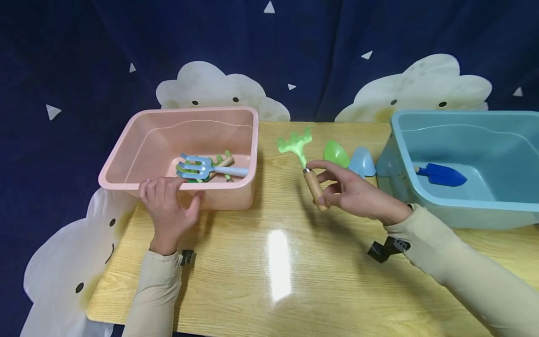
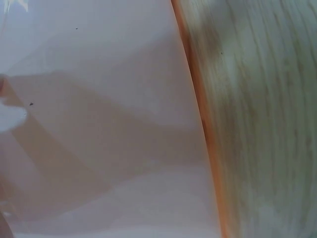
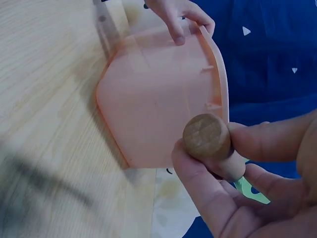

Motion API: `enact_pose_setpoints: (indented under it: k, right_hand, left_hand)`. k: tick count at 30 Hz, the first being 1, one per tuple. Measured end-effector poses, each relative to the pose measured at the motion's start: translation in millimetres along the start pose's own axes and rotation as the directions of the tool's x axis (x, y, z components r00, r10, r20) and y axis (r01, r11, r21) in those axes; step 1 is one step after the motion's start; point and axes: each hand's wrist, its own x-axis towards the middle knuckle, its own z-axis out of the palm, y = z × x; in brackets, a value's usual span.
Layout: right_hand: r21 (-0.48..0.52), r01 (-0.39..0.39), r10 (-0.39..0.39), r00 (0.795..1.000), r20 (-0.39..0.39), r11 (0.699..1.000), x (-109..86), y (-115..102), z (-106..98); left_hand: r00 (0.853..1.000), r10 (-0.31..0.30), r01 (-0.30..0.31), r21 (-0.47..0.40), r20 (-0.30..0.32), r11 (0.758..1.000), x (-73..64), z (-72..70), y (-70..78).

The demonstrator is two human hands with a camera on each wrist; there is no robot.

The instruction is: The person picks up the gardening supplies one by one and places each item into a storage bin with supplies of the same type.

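A: Where is the green rake (image 1: pixel 310 179)?
B: Right of the pink bin (image 1: pixel 229 199), apart from it; right hand (image 1: pixel 353 192) pinches its wooden handle, thumb against fingers.
A: Left hand (image 1: pixel 170 206)?
B: Fingers curled over the pink bin's front rim, thumb outside.
A: Inside it?
B: Blue fork (image 1: pixel 205 169), lying across other tools (image 1: pixel 226 162). Blue bin (image 1: pixel 471 216): well to its right.

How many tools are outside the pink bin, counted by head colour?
Green: 2, the green rake in the right hand and the green scoop on the table
Light blue: 1, the light blue scoop
Dark blue: 1, the dark blue trowel in the blue bin
Total: 4
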Motion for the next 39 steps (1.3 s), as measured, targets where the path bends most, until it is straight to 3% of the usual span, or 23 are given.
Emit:
enact_pose_setpoints:
  k: [11,15,18,23,34,39]
  right_hand:
    - [-0.08,0.092,-0.091,0.996,0.016,0.992,2.9,-17,12]
    - [-0.143,0.133,-0.125,0.99,0.061,0.981,7.8,-23,19]
    - [-0.159,0.124,-0.112,0.99,0.084,0.979,10.1,-29,21]
    - [-0.168,0.125,-0.117,0.992,0.053,0.978,8.9,-36,17]
    - [-0.302,0.191,-0.181,0.982,0.061,0.934,14.1,-56,10]
    - [-0.384,0.213,-0.199,0.977,0.076,0.899,21.2,-70,1]
  left_hand:
    - [1.0,0.0,0.0,0.003,0.002,1.0,0.3,-0.1,0.7]
    - [1.0,-0.003,0.003,-0.001,-0.006,1.0,-0.4,-0.6,0.1]
    - [1.0,-0.006,0.006,-0.005,-0.015,1.0,-1.0,-1.1,-0.2]
    - [1.0,-0.006,0.006,-0.014,-0.003,1.0,-0.8,-0.4,0.2]
    - [1.0,-0.002,0.002,-0.009,-0.002,1.0,0.3,-0.4,0.9]
    - [1.0,-0.007,0.007,-0.01,0.004,1.0,-0.1,0.0,1.5]
